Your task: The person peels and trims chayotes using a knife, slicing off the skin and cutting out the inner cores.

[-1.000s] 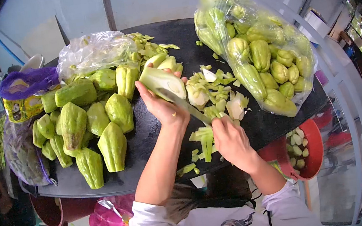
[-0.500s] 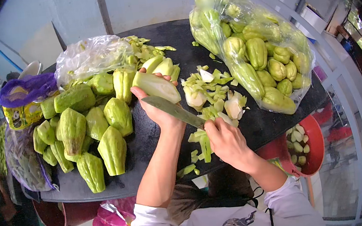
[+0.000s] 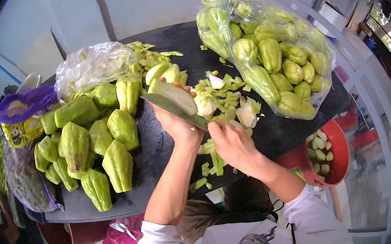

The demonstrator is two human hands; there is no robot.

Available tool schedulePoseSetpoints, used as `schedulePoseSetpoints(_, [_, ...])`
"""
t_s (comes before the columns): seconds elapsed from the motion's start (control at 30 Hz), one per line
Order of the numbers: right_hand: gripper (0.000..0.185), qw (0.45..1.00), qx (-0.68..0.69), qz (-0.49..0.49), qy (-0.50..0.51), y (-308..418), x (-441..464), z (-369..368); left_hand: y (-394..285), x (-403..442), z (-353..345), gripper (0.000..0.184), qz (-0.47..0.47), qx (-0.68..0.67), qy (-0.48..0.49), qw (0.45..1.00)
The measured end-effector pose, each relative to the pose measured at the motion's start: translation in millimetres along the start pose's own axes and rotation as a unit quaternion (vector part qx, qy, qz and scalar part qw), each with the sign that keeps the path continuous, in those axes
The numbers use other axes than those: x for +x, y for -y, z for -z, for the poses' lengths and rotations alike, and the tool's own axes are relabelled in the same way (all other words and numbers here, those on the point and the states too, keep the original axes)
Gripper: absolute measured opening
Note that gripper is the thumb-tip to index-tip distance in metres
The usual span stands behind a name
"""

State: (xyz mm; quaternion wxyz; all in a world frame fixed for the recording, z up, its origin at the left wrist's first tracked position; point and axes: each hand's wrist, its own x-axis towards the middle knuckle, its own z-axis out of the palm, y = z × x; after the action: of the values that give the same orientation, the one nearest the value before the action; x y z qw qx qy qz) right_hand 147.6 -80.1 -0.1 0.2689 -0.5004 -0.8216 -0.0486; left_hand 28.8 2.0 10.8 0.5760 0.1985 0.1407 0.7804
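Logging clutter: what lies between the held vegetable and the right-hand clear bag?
Loose green peelings and pale scraps on the black table, as the head view shows.

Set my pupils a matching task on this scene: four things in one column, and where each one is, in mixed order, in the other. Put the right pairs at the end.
Things:
1. Knife
2. Halved vegetable
3. Clear plastic bag
4. Bright red bucket

Places:
A. On the table, with whole green vegetables inside
B. Handle in the right hand
C. Off the table, with pale pieces inside
D. Held in the left hand, pale cut face showing

Right pairs: 1-B, 2-D, 3-A, 4-C
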Motion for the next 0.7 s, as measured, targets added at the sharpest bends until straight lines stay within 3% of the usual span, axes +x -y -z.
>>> schedulePoseSetpoints(0.23, [0.018, 1.0, -0.014, -0.001, 0.0, 0.3, 5.4, -4.1, -4.3, -2.7, -7.3, 0.052, 0.032, 0.014, -0.018, 0.999])
schedulePoseSetpoints(0.3, [0.018, 1.0, -0.017, -0.001, -0.001, 0.0, 9.9, -3.5, -4.9, -10.7, -12.9, 0.051, 0.123, -0.008, -0.033, 0.992])
schedulePoseSetpoints(0.43, [0.017, 0.999, -0.023, -0.027, 0.023, 5.5, 21.6, -0.1, 0.4, -10.0, -12.9, 0.049, 0.076, 0.019, -0.028, 0.996])
schedulePoseSetpoints(0.5, [0.017, 0.999, -0.029, -0.028, 0.027, 10.6, 24.3, -1.4, 0.4, -7.2, -8.6, 0.049, 0.007, 0.073, -0.041, 0.996])
schedulePoseSetpoints(0.7, [0.017, 0.999, -0.014, -0.031, 0.001, 13.3, 27.2, -1.4, -4.1, -3.3, -8.8, 0.053, 0.02, 0.087, -0.019, 0.996])
